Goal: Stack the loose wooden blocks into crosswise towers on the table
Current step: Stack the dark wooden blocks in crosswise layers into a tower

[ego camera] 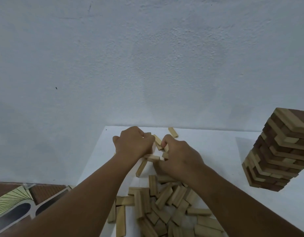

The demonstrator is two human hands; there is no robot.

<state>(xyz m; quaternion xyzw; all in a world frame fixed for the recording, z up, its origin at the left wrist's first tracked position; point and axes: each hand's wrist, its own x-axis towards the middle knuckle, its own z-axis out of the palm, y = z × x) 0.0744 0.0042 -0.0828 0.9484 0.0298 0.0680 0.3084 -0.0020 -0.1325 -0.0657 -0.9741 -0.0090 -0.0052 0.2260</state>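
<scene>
Loose blocks lie heaped nearest the camera on the white bench, pale wood sticks tumbled at all angles between the two forearms. Beyond the heap both hands work close together over a few blocks at the far edge — the left hand is curled over one end of the cluster and the right hand pinches a block at the other, fingers bent round the wood. It looks like the first layers of a new tower being squared up, though the hands hide how many layers stand. A single block lies just below them, another near the wall. Well apart at the right stands a finished tower of pale and dark layers, slightly twisted. These blocks should be light, stiff and smooth; they are best taken by the long sides near the middle and set down gently — a nudge could easily shift a low stack. Patterned floor shows at lower left.
</scene>
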